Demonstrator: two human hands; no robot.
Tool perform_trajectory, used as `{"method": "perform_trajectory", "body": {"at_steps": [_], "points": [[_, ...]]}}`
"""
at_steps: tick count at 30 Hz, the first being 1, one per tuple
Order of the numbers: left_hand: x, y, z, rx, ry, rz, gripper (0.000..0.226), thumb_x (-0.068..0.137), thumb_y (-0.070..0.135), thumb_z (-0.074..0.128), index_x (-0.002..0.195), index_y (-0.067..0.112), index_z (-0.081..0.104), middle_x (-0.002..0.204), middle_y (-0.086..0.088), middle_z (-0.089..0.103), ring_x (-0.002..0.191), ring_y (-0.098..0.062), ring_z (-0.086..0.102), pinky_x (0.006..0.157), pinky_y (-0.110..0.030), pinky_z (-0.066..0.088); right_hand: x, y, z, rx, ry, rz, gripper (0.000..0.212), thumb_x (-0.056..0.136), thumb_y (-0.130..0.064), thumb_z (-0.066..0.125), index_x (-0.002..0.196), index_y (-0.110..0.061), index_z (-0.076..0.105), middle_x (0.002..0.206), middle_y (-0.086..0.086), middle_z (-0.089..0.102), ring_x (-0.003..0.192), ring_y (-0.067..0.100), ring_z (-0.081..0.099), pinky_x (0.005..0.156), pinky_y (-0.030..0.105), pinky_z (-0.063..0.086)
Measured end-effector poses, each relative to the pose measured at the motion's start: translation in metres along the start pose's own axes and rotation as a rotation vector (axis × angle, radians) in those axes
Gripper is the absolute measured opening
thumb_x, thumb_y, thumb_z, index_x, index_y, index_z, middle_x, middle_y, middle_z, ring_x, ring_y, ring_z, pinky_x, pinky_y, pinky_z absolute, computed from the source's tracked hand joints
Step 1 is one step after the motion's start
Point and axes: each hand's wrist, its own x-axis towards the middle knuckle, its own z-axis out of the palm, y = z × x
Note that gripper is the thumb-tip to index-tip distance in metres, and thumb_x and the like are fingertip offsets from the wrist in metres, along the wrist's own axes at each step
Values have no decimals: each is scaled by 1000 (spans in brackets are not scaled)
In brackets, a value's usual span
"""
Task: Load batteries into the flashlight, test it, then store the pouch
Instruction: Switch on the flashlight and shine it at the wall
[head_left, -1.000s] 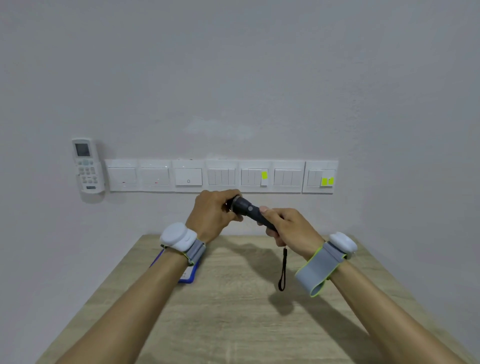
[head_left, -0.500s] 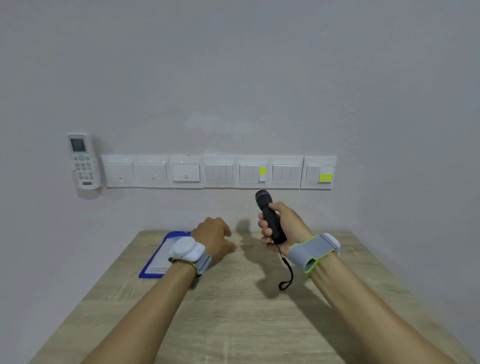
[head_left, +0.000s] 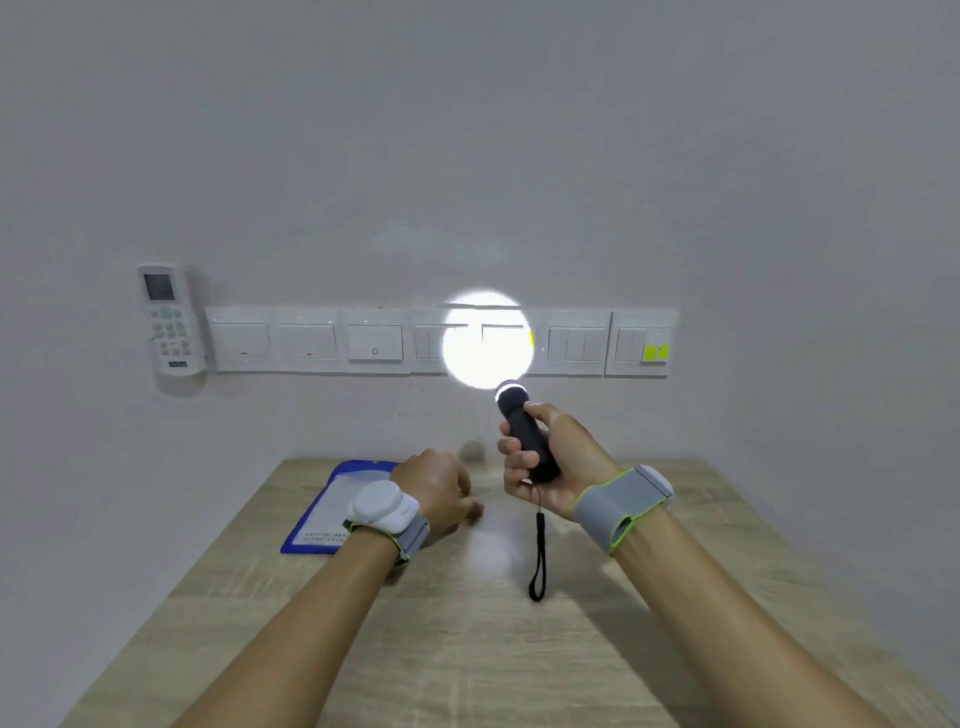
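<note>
flashlight (head_left: 529, 435): black, white-lit rim
lanyard (head_left: 539, 551): black
pouch (head_left: 336, 506): blue border, white panel
table (head_left: 467, 649): pale wood grain
wrist straps (head_left: 618, 506): grey, lime edging
switch panels (head_left: 306, 340): white, yellow-green stickers
remote (head_left: 169, 322): white

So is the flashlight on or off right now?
On. The flashlight in the right hand has a glowing rim, and a bright round spot lands on the wall switches.

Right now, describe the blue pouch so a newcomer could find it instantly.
Start at the wooden table against the wall. At its far left corner, just behind the left hand, lies the blue pouch, flat, with a pale printed panel. It is the only blue thing there; the black flashlight is held in the right hand.
</note>
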Motion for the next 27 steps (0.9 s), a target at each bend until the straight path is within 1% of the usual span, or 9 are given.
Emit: {"method": "perform_trajectory", "body": {"at_steps": [3,6,8,11,15,19,21,23,27], "points": [[-2,-1,1,13,27,-7,27,79,48,66,93,26,72,91,5,68,83,-17,64,79,-34,56,-7,1,8,-170,-77,37,33,95,-36,39,83,-9,55,55,0,45,31,7,34,37,16,28],[-3,-2,3,31,46,10,24,80,47,62,88,25,67,89,4,65,81,-18,63,78,-35,56,-12,1,16,-267,-129,50,37,94,-37,40,81,-8,59,58,3,50,33,8,37,36,15,30],[-3,-3,3,19,41,19,25,81,46,61,89,23,65,86,3,65,79,-18,63,78,-37,57,-15,-1,21,-289,-155,54,36,93,-37,41,77,-9,57,59,4,50,33,8,37,34,15,29],[-4,-4,2,-3,54,14,28,80,47,64,89,21,69,85,2,67,78,-18,63,77,-36,57,-16,-3,27,-259,-159,30,35,94,-37,39,76,-10,54,58,4,51,35,9,37,36,16,30],[-5,-5,2,-9,69,20,28,78,49,66,88,24,75,86,5,69,79,-17,64,73,-30,55,-13,-8,34,-247,-80,-107,37,97,-38,34,77,-13,52,58,5,56,43,14,38,44,22,29],[-2,-5,3,38,54,25,29,80,50,65,85,21,68,89,-1,66,78,-21,60,70,-27,51,-8,-13,34,-174,42,-288,35,101,-41,33,86,-14,49,59,6,62,49,19,39,50,27,26],[-1,-5,2,58,50,31,25,82,45,66,93,23,71,97,-4,68,84,-24,62,70,-28,49,-7,-16,32,-149,89,-350,34,101,-42,34,90,-15,49,65,7,64,49,20,43,50,27,27],[0,-6,3,60,37,41,26,82,45,68,98,24,72,101,-5,69,89,-26,64,72,-28,50,-8,-19,30,-146,111,-369,33,101,-43,34,91,-15,49,69,8,64,49,20,45,51,27,30],[0,-6,2,44,38,61,35,81,50,65,102,24,75,103,-1,70,92,-23,63,76,-30,52,-10,-21,27,-151,128,-338,33,101,-44,35,91,-15,49,71,8,62,51,21,43,53,27,29]]}}
